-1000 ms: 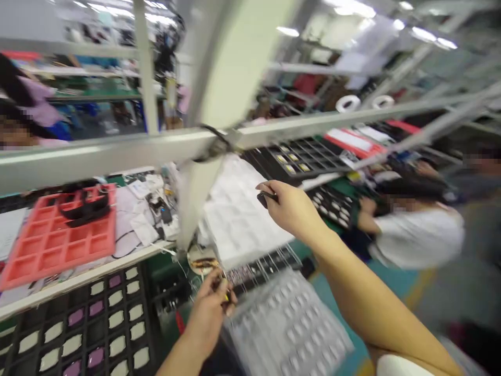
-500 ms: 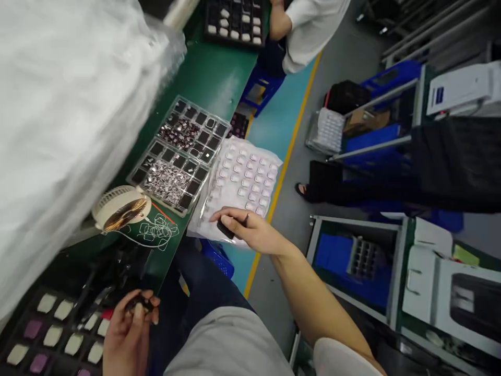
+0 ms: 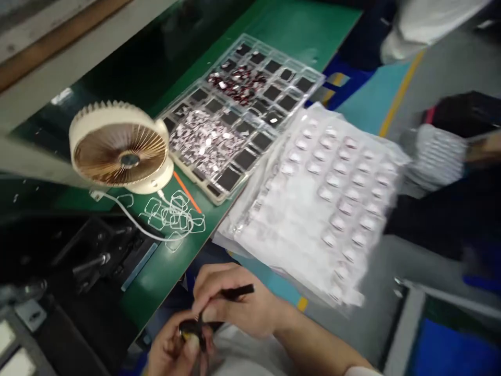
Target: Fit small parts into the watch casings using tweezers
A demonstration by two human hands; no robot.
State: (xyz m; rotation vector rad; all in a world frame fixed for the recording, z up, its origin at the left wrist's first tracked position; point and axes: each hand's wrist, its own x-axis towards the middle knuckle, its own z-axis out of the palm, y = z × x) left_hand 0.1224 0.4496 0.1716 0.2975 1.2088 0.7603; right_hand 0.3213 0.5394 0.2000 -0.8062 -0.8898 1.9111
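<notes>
My left hand point(image 3: 172, 344), low in the view, is closed around a small dark, rounded piece point(image 3: 191, 329) with a shiny rim; its exact kind is blurred. Directly above and touching that piece, my right hand point(image 3: 238, 303) has its thumb and forefinger pinched together. A slim black stick-like tool point(image 3: 239, 291) juts out from between the right fingers, its other end hidden by the hand. To the right of the bench edge lies a white blister tray point(image 3: 297, 219) with rows of small clear-looking pieces in its pockets.
Clear compartment boxes point(image 3: 258, 112) with heaps of tiny shiny parts sit on the green bench point(image 3: 152, 282). A cream fan point(image 3: 121, 149), its white cable, an orange stick point(image 3: 187, 192) and thin wire-like frames point(image 3: 172, 211) are nearby. Black equipment point(image 3: 94, 256) stands left.
My right hand has come back from the blister tray to my left hand, and both now meet at the dark piece. The view has swung left and closer to the bench.
</notes>
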